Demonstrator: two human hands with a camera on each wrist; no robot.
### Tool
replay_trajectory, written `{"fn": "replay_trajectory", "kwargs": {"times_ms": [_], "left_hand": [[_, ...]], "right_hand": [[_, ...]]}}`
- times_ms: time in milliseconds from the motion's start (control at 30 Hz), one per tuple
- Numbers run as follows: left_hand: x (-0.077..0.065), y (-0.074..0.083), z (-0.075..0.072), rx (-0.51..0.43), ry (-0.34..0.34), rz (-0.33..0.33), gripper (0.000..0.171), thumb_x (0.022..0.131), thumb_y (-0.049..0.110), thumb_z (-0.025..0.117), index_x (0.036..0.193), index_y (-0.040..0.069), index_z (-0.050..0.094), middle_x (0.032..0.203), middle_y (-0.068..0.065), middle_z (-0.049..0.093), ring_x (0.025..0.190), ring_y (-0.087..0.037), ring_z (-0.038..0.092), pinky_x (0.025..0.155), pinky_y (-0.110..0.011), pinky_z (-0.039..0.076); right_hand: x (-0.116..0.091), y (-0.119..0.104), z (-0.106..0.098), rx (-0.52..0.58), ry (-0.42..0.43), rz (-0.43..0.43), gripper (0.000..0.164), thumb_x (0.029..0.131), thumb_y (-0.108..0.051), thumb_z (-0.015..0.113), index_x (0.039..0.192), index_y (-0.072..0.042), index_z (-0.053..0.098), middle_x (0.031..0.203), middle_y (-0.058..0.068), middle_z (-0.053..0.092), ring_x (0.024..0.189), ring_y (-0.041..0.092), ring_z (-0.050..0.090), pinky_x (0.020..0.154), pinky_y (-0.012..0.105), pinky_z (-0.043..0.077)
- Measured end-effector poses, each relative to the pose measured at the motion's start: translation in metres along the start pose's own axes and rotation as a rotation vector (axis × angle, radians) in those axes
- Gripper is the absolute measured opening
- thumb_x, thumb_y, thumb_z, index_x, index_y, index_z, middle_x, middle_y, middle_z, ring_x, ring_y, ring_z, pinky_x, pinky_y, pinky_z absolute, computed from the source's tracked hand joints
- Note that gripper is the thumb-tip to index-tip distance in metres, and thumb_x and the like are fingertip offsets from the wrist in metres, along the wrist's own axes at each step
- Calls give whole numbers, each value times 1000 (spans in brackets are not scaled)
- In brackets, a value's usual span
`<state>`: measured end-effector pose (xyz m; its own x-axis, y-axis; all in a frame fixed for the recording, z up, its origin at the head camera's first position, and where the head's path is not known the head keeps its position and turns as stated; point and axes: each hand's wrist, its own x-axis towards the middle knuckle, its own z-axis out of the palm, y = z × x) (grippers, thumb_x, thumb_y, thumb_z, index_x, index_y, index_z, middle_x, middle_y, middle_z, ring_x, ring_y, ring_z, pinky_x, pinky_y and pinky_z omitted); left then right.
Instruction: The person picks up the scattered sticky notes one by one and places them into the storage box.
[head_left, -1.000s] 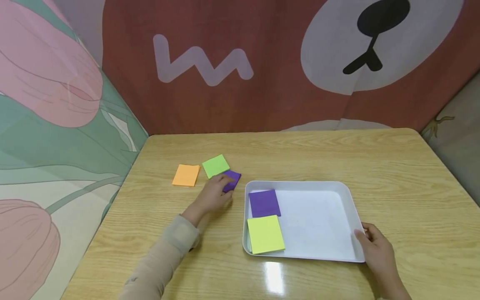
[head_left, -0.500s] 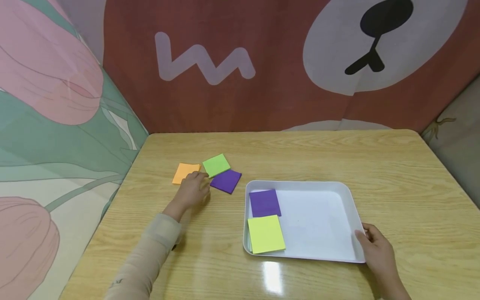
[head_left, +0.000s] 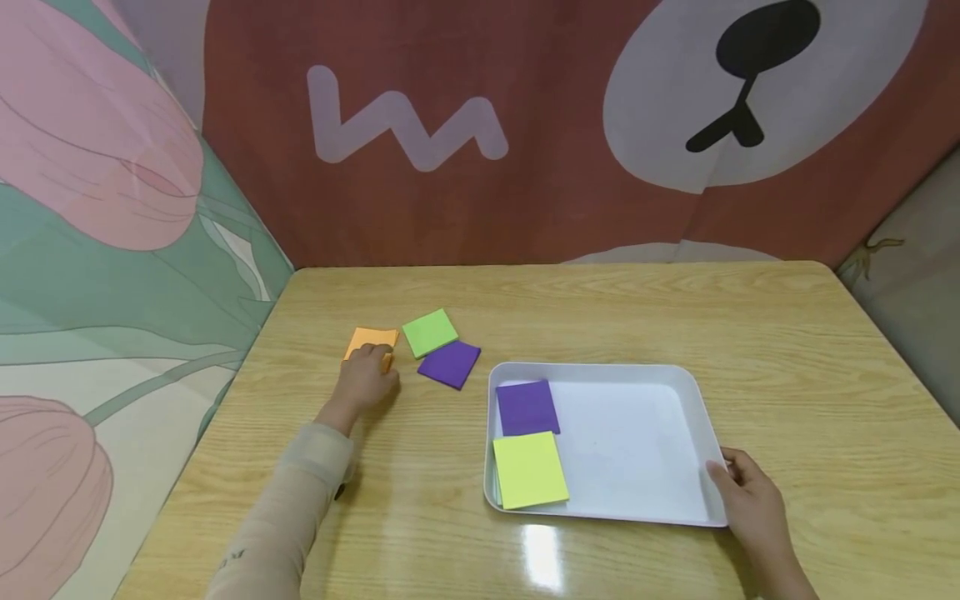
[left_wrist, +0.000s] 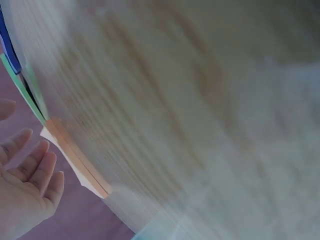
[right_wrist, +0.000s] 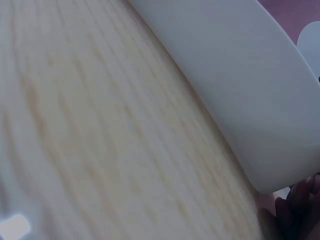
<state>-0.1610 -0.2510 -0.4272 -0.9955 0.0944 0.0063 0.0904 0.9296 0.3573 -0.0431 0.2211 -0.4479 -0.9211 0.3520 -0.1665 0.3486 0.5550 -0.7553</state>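
Note:
My left hand [head_left: 363, 382] hovers over the near part of an orange sticky note pad [head_left: 372, 336] on the table. In the left wrist view the fingers of the left hand [left_wrist: 32, 185] are loosely bent, apart from the orange pad's edge [left_wrist: 80, 159]. Just right of it lie a green sticky note pad [head_left: 430, 333] and a purple one [head_left: 450, 365], touching. My right hand [head_left: 753, 504] grips the right rim of a white tray [head_left: 630, 442], thumb on top. Inside the tray, at its left end, are a purple pad [head_left: 527, 407] and a yellow pad [head_left: 530, 471].
The wooden table [head_left: 600, 312] extends around the tray. A brown cloth backdrop [head_left: 540, 208] with a printed animal face hangs behind it. On the left, a flower-patterned cloth [head_left: 150, 317] runs along the table's side.
My left hand has moved left from the purple pad outside the tray, past the green one, to the orange pad. The pads, tray and right hand have stayed in place.

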Motion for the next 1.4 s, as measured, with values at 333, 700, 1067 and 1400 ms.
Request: {"fn": "replay_trajectory", "kwargs": {"times_ms": [333,700,1067,1400], "left_hand": [[6,-14,-1,27,-37,-67,41,78,19,51,111,-6,47,112,-29,46,101,-44,41,80,-63,34],[21,-21,-3,45,-101,-151,49,80,27,54,115,-5,43,120,-30,37,103,-48,34,80,-65,32],[25,-24,-3,-10,-112,-239,66,81,39,53,125,-5,31,127,-35,23,111,-51,24,85,-67,27],[27,-22,-9,-22,-148,-274,74,81,40,54,132,-3,22,122,-37,28,108,-51,26,87,-65,28]], "right_hand": [[0,-2,0,12,3,-12,29,89,-19,47,109,0,52,72,4,47,61,11,45,48,23,41],[1,-1,2,15,8,-30,28,88,-19,47,108,1,52,71,4,49,59,12,45,47,23,40],[1,-1,2,25,9,-36,28,88,-18,48,108,1,52,71,3,50,58,11,47,46,22,41],[1,0,2,31,20,-30,27,88,-18,48,107,1,53,70,3,48,59,10,45,46,22,41]]}}
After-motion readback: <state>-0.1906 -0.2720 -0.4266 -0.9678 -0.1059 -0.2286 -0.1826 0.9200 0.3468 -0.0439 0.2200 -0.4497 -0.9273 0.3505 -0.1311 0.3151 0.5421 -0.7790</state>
